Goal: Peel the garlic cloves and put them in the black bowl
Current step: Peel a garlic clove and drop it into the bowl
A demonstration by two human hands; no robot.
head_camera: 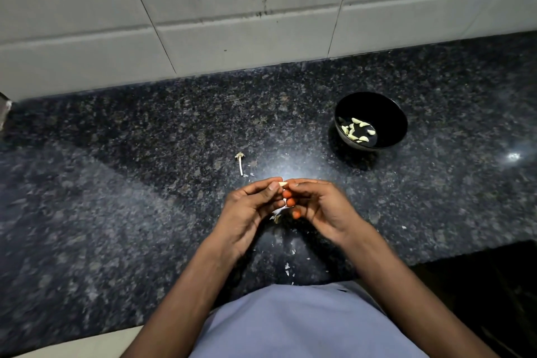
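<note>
**Both hands on one clove, black bowl off to the right**

Your landmark is the black bowl (370, 120), so everything below is placed against it.

The dark speckled counter (122, 171) carries the whole scene, and a pale tiled wall (203, 9) rises behind the bowl. Your light blue shirt (290, 322) fills the bottom edge, on the near side of the bowl and to its left.

Your left hand (247, 212) and right hand (322, 206) meet above the counter, nearer to you than the bowl and to its left, well apart from it. The fingers (273, 185) of both hands are curled inward and pinch a single garlic clove (282, 184) between their tips; only its pale end shows between the thumbs. The fingertips of your right hand have orange-red nails. A strip of papery skin (278, 210) hangs down between the two hands, below the clove.

The bowl itself stands upright on the counter, and a small heap of peeled cloves (356, 131) lies on its floor, gathered toward its left side.

A dry garlic stem (240, 163) lies on the counter to the left of the bowl, just beyond your hands and apart from them. Small white skin flakes (287, 266) are scattered on the counter between your forearms, on the near side of the bowl.
</note>
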